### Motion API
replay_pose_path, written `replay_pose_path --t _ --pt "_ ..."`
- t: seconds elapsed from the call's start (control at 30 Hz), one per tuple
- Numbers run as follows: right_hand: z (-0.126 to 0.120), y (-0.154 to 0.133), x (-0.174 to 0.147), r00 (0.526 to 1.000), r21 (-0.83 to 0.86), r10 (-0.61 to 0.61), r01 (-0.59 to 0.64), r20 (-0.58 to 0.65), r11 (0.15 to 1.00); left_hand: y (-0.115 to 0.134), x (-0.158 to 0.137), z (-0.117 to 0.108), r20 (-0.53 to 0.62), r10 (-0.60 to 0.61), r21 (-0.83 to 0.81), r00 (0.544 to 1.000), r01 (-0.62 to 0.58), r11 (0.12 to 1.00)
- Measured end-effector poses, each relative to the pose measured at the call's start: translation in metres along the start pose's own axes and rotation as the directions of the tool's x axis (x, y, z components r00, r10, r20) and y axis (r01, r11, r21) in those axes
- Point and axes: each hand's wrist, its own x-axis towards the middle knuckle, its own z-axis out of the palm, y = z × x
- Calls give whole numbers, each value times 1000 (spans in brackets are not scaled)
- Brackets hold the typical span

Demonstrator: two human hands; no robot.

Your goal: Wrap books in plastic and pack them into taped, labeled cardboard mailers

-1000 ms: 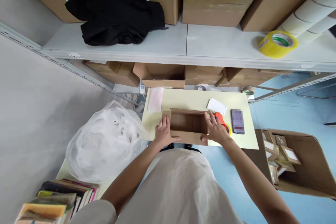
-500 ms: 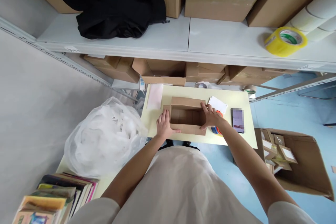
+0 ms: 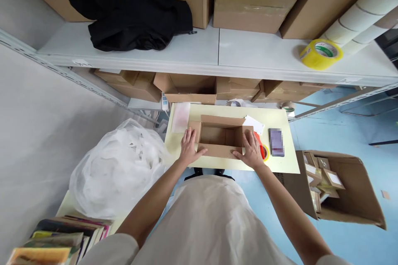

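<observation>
An open cardboard box (image 3: 222, 136) sits on the pale yellow table (image 3: 180, 160), its flaps folded outward and no contents visible inside. My left hand (image 3: 189, 148) rests on the box's left side, fingers spread over the left flap and thumb on the near flap. At the opposite end, my right hand (image 3: 251, 150) lies with spread fingers on the right flap, its thumb reaching the near flap. Just right of that hand is a red tape dispenser (image 3: 260, 144) with a yellow roll, partly covered. White paper (image 3: 254, 124) lies behind it.
A phone (image 3: 276, 142) lies at the table's right. A large carton (image 3: 357, 190) with small boxes stands on the floor. To the left are a white plastic bag (image 3: 116, 169) and books (image 3: 65, 236). Overhead, a shelf (image 3: 205, 45) carries a black garment (image 3: 133, 12) and yellow tape (image 3: 320, 54).
My right hand has shifted from the box's right rim onto the right flap, which now lies folded outward. My left hand stays on the left side. The camera view has shifted slightly.
</observation>
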Motion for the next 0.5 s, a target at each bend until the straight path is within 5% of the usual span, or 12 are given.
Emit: replay_pose_path --t 0.17,0.33,0.4,0.5 --pt "-4 -27 -6 970 -1 239 -239 44 971 -5 -6 -8 -23 -32 -82 999 30 996" --pt "-12 -37 2 943 12 316 -319 108 948 -39 0 -16 -118 -67 -263 991 34 964" --pt "-13 -37 4 940 4 323 -325 112 946 -58 13 -20 -126 -263 -268 956 223 937" --pt "-11 -38 4 938 -16 328 -328 109 945 -88 46 -23 -45 -601 -167 798 587 792"
